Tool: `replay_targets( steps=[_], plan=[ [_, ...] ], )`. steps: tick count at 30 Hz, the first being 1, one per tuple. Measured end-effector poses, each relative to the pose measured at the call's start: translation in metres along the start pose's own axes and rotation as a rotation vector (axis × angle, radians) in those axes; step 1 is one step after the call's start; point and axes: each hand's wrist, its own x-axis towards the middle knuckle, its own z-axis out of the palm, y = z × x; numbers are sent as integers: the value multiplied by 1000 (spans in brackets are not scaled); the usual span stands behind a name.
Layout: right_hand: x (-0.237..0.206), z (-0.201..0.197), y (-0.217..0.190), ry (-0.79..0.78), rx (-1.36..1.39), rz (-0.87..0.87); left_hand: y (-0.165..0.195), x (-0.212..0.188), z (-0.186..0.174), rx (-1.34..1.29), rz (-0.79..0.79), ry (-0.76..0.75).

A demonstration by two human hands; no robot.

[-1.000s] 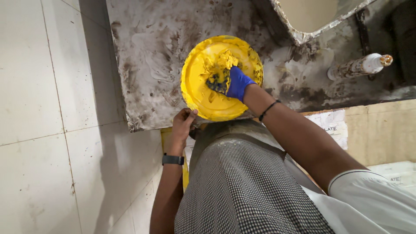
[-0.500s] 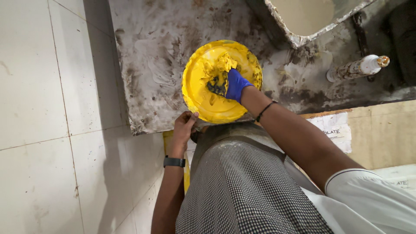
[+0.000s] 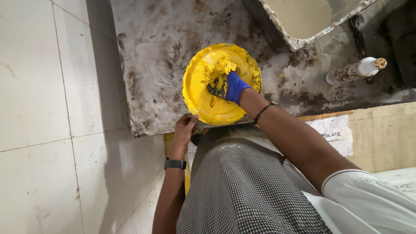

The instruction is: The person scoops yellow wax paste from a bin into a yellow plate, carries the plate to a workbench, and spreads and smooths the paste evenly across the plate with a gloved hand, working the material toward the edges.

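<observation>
The right hand point(image 3: 234, 86), in a blue glove, is closed around a yellow, foam-soaked scrubbing pad point(image 3: 219, 76) and presses it against the inside of a round yellow plate point(image 3: 199, 95). A dark band sits on that wrist. The left hand point(image 3: 185, 125) is bare; its fingers curl over the plate's near rim, pinching the edge between thumb and fingertips. A dark watch point(image 3: 175, 164) is strapped around the left forearm.

The plate lies tilted toward the person, its far part resting over a stained, grey metal surface point(image 3: 156, 52) and its near rim at that surface's front edge. Yellow suds smear the plate's inner face around the pad.

Beyond the plate, at the upper right, a square basin point(image 3: 303, 17) holds murky water, its rim crusted white. To the right of it a white pipe stub with a brass-coloured tip point(image 3: 359, 69) juts out over the dark, grimy back of the surface.

A checked apron point(image 3: 242, 186) covers the person's front below the plate. Pale floor tiles point(image 3: 39, 108) fill the left side, and a wooden panel point(image 3: 381, 134) with paper labels stands at the right.
</observation>
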Motion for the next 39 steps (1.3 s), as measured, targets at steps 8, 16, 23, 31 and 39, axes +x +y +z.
replay_targets(
  steps=[8,16,23,31,39],
  plan=[
    [1,4,2,32,8,-31,10,-4,1,59,-16,6],
    [6,3,3,53,44,-32,13,-5,1,70,-32,7],
    [5,4,3,29,80,-34,13,-5,0,72,-30,12],
    [7,4,5,69,-17,-34,6,0,0,56,-26,1],
    [12,2,5,262,-138,-49,-1,4,-1,13,42,-11]
  ],
)
